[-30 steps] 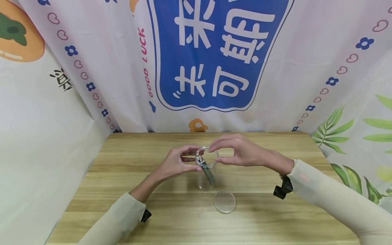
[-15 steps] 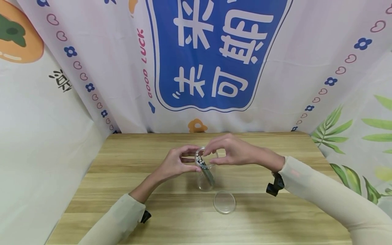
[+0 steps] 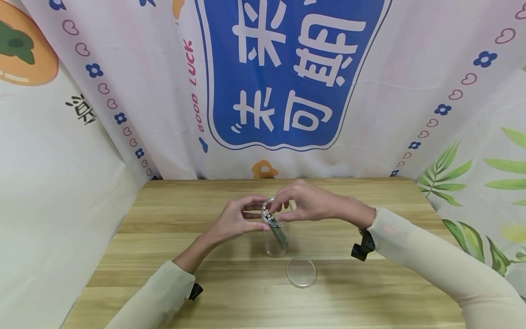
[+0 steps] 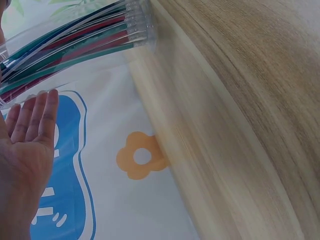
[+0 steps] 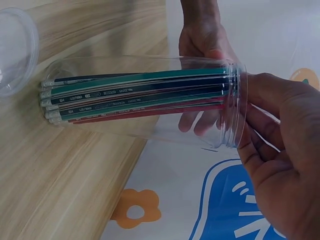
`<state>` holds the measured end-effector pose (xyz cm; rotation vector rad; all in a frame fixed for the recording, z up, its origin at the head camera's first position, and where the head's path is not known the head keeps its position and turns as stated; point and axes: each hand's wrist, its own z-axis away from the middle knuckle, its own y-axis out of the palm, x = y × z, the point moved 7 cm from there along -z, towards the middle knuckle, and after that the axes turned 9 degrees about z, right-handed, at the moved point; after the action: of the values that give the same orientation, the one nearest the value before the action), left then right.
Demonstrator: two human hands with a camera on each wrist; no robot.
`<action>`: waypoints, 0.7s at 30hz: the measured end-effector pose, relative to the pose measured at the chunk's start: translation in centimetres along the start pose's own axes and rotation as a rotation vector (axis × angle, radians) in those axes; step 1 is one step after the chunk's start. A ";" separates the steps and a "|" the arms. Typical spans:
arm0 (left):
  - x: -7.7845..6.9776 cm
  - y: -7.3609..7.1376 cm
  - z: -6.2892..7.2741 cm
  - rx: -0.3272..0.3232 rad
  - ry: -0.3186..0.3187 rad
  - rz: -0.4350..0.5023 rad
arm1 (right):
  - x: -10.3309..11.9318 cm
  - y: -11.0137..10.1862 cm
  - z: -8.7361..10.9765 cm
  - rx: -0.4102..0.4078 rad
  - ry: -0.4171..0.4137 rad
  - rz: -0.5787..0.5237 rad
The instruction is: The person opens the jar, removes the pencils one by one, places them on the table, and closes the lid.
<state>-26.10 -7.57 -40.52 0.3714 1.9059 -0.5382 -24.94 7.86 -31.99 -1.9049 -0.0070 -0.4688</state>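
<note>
A clear plastic jar (image 3: 276, 249) stands on the table with several green, dark and red pencils (image 5: 135, 95) leaning inside it. My left hand (image 3: 236, 217) holds the jar from the left near its mouth, thumb in front and fingers behind. In the left wrist view this hand (image 4: 30, 130) has its fingers against the jar's side. My right hand (image 3: 306, 201) reaches over the rim, its fingertips in the mouth close to the pencils' upper ends. No pencil shows lifted between its fingers; the fingertips are partly hidden in the right wrist view.
A round clear lid (image 3: 302, 272) lies on the wooden table (image 3: 197, 292) in front of the jar. Behind the table hangs a printed white curtain (image 3: 382, 123). A black camera (image 3: 363, 246) sits on the right wrist.
My right hand has moved left and down, its fingertips going from the jar's right rim into the mouth toward the pencils. Left hand, jar and lid stay in place.
</note>
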 end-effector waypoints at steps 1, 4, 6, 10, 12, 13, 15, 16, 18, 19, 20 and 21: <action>0.0 0.0 0.0 0.000 0.001 0.001 | 0.0 0.1 -0.1 0.000 -0.002 -0.001; 0.1 -0.1 0.1 -0.002 0.001 -0.004 | 0.1 0.2 -0.3 0.002 0.002 0.001; 0.2 -0.1 0.1 -0.004 0.002 -0.003 | 0.1 0.2 -0.4 0.003 0.002 0.000; 0.2 -0.1 0.1 -0.011 0.004 0.002 | 0.1 0.4 -0.5 0.006 0.014 -0.010; 0.2 -0.1 0.2 -0.015 0.005 0.002 | 0.0 0.5 -0.5 0.000 0.019 -0.013; 0.2 -0.1 0.1 -0.017 0.004 0.000 | 0.0 0.5 -0.5 -0.005 0.021 -0.013; 0.2 -0.1 0.1 -0.019 0.008 -0.001 | 0.0 0.4 -0.5 -0.014 0.019 -0.012; 0.1 -0.1 0.1 -0.021 0.010 0.000 | 0.0 0.4 -0.5 -0.019 0.019 -0.012; 0.1 0.0 0.1 -0.023 0.014 0.003 | 0.0 0.4 -0.4 -0.026 0.024 -0.018; 0.1 0.0 0.1 -0.024 0.015 0.005 | 0.0 0.4 -0.4 -0.029 0.025 -0.018; 0.1 0.0 0.1 -0.025 0.016 0.009 | 0.0 0.4 -0.3 -0.033 0.028 -0.022; 0.1 0.0 0.1 -0.025 0.017 0.012 | -0.1 0.4 -0.2 -0.036 0.032 -0.027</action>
<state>-26.01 -7.63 -40.67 0.3715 1.9239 -0.5044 -25.00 7.49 -32.34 -1.9339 -0.0031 -0.5208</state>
